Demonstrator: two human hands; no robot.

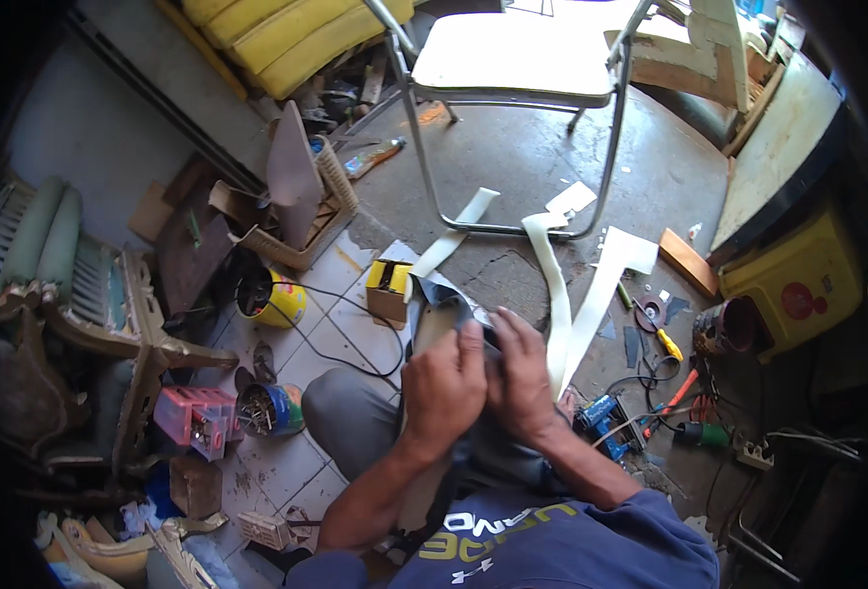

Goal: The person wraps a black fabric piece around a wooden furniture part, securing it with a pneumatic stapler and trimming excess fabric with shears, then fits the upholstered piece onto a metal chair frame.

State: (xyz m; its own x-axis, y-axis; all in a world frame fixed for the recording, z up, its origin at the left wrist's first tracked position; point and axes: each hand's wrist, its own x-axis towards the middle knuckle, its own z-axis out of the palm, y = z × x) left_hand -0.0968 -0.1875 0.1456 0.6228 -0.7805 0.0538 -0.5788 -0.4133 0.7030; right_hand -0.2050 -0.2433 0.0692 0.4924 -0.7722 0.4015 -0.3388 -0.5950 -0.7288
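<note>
My left hand [442,388] and my right hand [524,375] are side by side over my lap, their fingers curled on a dark grey strip of material [439,292] that lies along a tan padded piece [434,324] between my legs. The hands hide much of both. Beyond them, long white strips [555,275] and a broad white offcut [616,260] lie on the floor. A small yellow box [387,290] is just left of the piece.
A folding chair [508,54] stands ahead. Left are a carved chair [139,353], a yellow bucket [279,302], a pink organizer [193,417] and a tin of nails [272,412]. Right are a blue tool [606,422], cords, a screwdriver [668,344] and a yellow panel [792,285].
</note>
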